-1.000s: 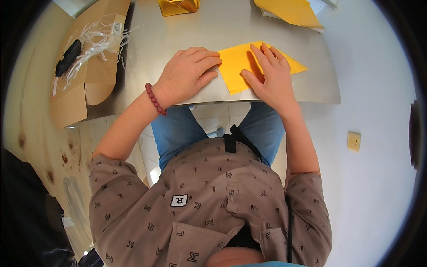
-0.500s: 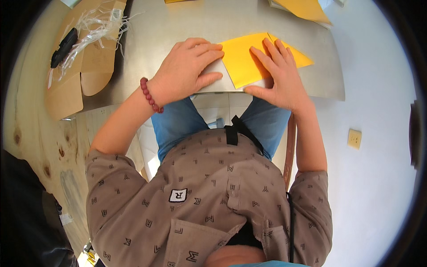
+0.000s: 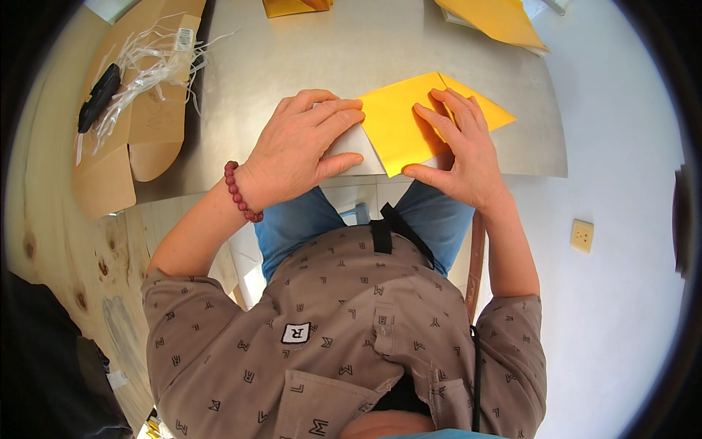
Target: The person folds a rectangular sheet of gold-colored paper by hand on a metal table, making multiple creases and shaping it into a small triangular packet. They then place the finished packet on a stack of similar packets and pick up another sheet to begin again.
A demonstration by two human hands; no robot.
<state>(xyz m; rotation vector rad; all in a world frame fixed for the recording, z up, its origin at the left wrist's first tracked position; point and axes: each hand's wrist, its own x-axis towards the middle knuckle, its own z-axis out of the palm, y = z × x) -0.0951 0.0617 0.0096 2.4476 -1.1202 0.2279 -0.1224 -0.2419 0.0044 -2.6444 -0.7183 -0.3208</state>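
A folded sheet of paper, yellow on one side and white on the other, lies flat at the near edge of the metal table. Its right end comes to a point, and a white part shows at the left. Over that white part rests my left hand, fingers stretched side by side, fingertips at the edge of the yellow part and thumb apart. My right hand lies spread on the yellow part, fingertips pressing near the right-hand fold, thumb at the near edge. What lies under both palms is hidden.
Another folded yellow paper piece sits at the table's far side. A stack of yellow sheets lies far right. At the left, an opened cardboard box carries white plastic strips and a black object. The metal table has a curved-looking near edge.
The whole view has shifted, so table and hands appear lower. The paper's near corner has come slightly closer to the table edge. Both hands keep much the same pose on it.
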